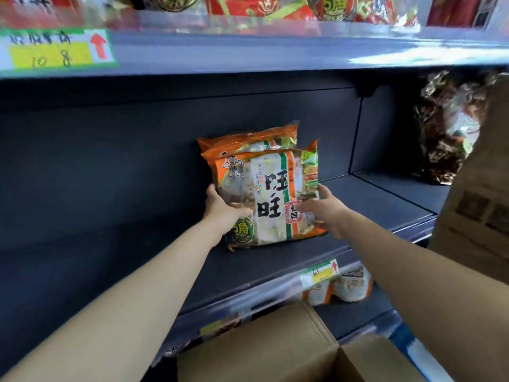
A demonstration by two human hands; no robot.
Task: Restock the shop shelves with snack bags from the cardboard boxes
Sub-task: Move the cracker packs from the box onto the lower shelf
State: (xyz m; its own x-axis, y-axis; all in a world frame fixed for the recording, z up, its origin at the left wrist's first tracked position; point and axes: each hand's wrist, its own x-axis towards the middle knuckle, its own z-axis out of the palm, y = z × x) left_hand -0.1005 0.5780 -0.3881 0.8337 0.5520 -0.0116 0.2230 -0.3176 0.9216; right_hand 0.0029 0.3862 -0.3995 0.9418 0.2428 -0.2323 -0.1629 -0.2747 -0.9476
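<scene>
An orange and white snack bag (271, 194) stands upright on the dark middle shelf (275, 260), leaning against a second matching bag (248, 140) behind it. My left hand (221, 209) grips the front bag's lower left edge. My right hand (326, 208) holds its lower right side, fingers spread over the front. An open cardboard box (264, 346) sits below at the bottom of the view.
A tall cardboard box (479, 205) stands at the right, beside a brown crinkled bag (446, 128) on the same shelf. More orange and white bags (338, 288) lie on the lower shelf. Red snack bags (275, 6) fill the top shelf. A price label (55, 49) hangs at upper left.
</scene>
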